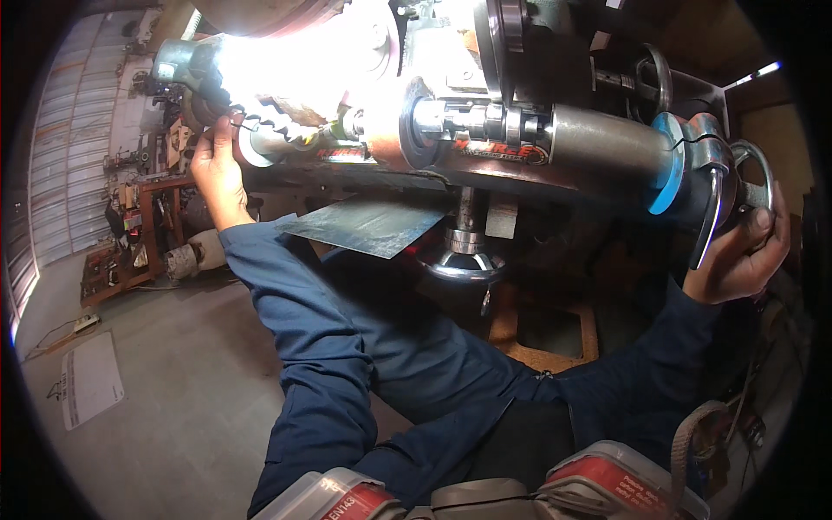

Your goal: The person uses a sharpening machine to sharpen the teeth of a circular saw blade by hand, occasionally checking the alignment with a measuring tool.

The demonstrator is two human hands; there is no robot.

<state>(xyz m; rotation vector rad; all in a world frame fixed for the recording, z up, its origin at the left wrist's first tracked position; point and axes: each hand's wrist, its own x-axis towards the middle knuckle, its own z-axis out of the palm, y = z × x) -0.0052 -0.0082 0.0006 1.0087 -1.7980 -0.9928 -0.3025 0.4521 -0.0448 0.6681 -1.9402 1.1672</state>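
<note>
My left hand [217,173] is raised to the left end of a metal machine, thumb and fingers closed on a fitting [251,143] beside the brightly lit shaft [475,121]. My right hand [741,247] grips a chrome handwheel [763,178] at the right end, next to a lever [711,217] and a blue collar [665,182]. Between my hands runs the machine's steel cylinder [607,143], with a flat metal plate [368,225] and a lower chrome handwheel [459,264] beneath. Glare hides much of the upper left.
My legs in blue coveralls are below the machine, near a rusty metal frame [588,334]. At left stand a cluttered wooden rack [143,234], a pale cylindrical object [186,260] and a corrugated wall [74,147]. A white sheet [91,377] and cable [61,338] lie on the floor.
</note>
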